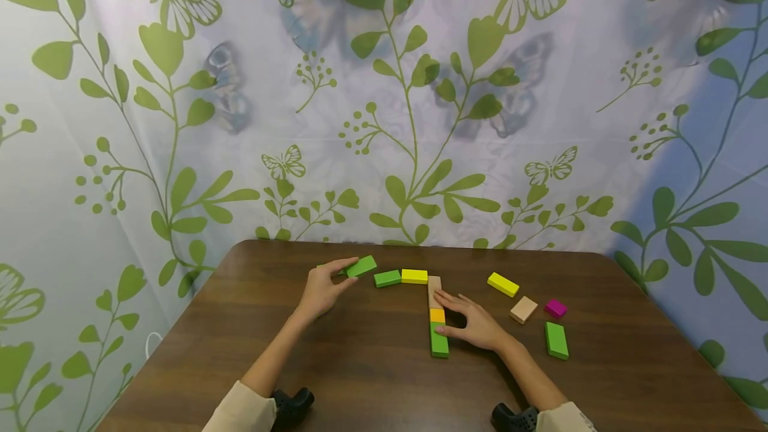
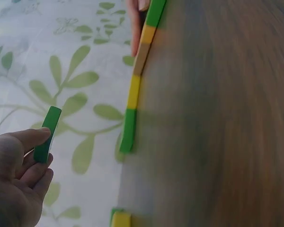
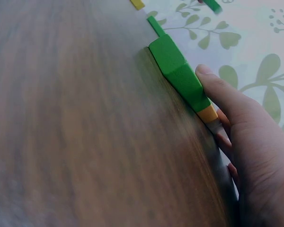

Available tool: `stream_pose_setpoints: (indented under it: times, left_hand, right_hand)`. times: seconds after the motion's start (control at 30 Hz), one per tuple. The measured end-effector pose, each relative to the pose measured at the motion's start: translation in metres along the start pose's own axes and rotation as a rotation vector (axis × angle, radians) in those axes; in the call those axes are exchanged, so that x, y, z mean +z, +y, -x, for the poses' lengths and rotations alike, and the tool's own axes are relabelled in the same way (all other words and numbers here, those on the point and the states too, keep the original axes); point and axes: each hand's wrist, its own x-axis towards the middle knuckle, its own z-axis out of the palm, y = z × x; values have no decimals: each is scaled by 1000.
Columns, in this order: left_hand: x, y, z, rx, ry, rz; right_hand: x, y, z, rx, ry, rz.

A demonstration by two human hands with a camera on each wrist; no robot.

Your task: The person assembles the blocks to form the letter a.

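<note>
My left hand (image 1: 321, 291) pinches a green block (image 1: 362, 267) between thumb and fingers, held up over the far left part of the table. The left wrist view shows this block (image 2: 48, 135) tilted in the fingertips. My right hand (image 1: 480, 327) rests along a row of blocks laid end to end. Its thumb is at the near green block (image 1: 439, 340), and its fingers reach the plain wooden block (image 1: 435, 291); an orange block (image 1: 437, 315) lies between these. At the row's far end, a yellow block (image 1: 415, 277) and another green block (image 1: 387, 278) extend leftward.
On the right of the brown table (image 1: 372, 379) lie a yellow block (image 1: 503, 284), a wooden block (image 1: 524, 310), a magenta block (image 1: 555, 309) and a green block (image 1: 557, 341). A yellow block (image 2: 121, 220) with green behind it shows low in the left wrist view. A patterned curtain (image 1: 336, 119) hangs behind.
</note>
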Motion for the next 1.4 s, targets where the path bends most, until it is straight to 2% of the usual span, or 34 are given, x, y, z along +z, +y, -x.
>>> stream_pose_setpoints:
  times: [0.1, 0.2, 0.33, 0.53, 0.7, 1.03, 1.4]
  left_hand:
    - [18, 2, -2, 27, -55, 9]
    - [35, 2, 1, 41, -140, 23]
    - [53, 2, 4, 27, -264, 74]
    - [69, 2, 8, 33, -421, 170]
    - [77, 0, 11, 46, -504, 177]
    - [90, -2, 16, 89, -552, 115]
    - [91, -3, 23, 102, -459, 85]
  right_hand:
    - [0, -1, 0, 0, -6, -1]
    - [0, -1, 1, 5, -12, -12]
    - [-1, -2, 1, 12, -13, -14]
    - [-2, -1, -1, 19, -8, -13]
    - [-2, 0, -1, 21, -15, -16]
    - [-1, 0, 0, 13, -12, -11]
    - [-1, 0, 0, 8, -16, -8]
